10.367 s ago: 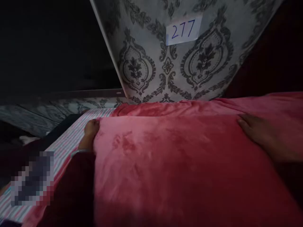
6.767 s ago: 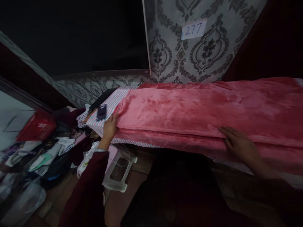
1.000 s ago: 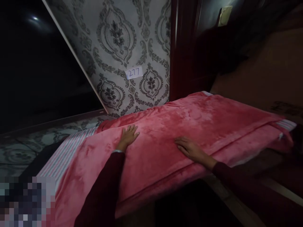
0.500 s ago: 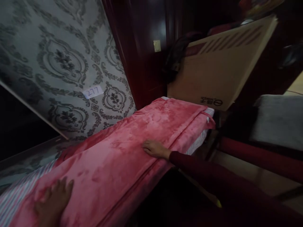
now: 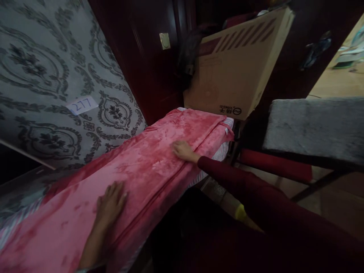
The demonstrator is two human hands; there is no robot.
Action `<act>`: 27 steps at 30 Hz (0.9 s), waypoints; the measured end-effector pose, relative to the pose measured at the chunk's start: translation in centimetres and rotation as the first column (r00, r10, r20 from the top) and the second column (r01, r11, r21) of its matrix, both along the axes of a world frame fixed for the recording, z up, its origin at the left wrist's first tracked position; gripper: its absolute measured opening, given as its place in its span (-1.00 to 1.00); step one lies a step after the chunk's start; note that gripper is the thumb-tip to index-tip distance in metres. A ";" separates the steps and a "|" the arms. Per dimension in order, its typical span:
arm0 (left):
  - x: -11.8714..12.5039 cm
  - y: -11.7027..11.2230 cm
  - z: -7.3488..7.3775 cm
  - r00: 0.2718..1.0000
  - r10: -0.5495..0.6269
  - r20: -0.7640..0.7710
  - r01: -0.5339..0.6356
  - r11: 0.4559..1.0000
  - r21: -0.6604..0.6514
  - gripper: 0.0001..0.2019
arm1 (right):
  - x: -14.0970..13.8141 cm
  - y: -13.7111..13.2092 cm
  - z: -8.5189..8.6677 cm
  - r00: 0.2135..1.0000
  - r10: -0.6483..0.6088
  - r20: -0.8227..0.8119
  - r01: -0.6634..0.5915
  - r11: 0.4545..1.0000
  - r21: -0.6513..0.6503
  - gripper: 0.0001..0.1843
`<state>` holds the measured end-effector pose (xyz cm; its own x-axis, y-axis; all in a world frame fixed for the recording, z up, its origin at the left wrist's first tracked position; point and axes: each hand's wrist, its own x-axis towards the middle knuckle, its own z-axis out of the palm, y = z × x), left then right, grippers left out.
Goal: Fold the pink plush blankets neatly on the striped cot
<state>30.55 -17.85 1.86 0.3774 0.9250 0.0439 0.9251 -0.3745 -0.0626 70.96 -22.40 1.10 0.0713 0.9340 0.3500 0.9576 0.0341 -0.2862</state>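
A pink plush blanket (image 5: 136, 170) is spread along a narrow padded surface, with a folded edge running down its near side. My left hand (image 5: 111, 203) rests flat on it at the lower left, fingers apart. Farther along, my right hand (image 5: 184, 150) lies on the blanket near the fold, slightly blurred, its fingers stretched out. Neither hand grips the cloth. Striped fabric (image 5: 222, 152) shows beneath the blanket at the far right end and along its side.
A large cardboard box (image 5: 227, 72) leans by the dark red door (image 5: 148, 57) beyond the far end. To the right is a seat with a grey fuzzy cover (image 5: 315, 127). Patterned wallpaper (image 5: 34, 64) bears a paper marked 277 (image 5: 82, 105).
My left hand has moved forward and right over the blanket, nearer the right hand. The right hand stays on the blanket, slightly farther along. The view has turned to the right.
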 end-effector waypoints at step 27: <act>-1.8 1.6 -6.6 0.982 0.032 0.184 -0.039 0.999 0.035 -0.28 | 18.7 0.3 -3.0 0.906 -0.400 0.136 0.420 0.888 -0.185 -0.37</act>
<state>28.76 -16.29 -4.72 0.3271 0.9338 0.1450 0.9348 -0.3422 0.0954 89.67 -22.09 -1.89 0.4406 0.8800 0.1770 0.8956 -0.4174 -0.1541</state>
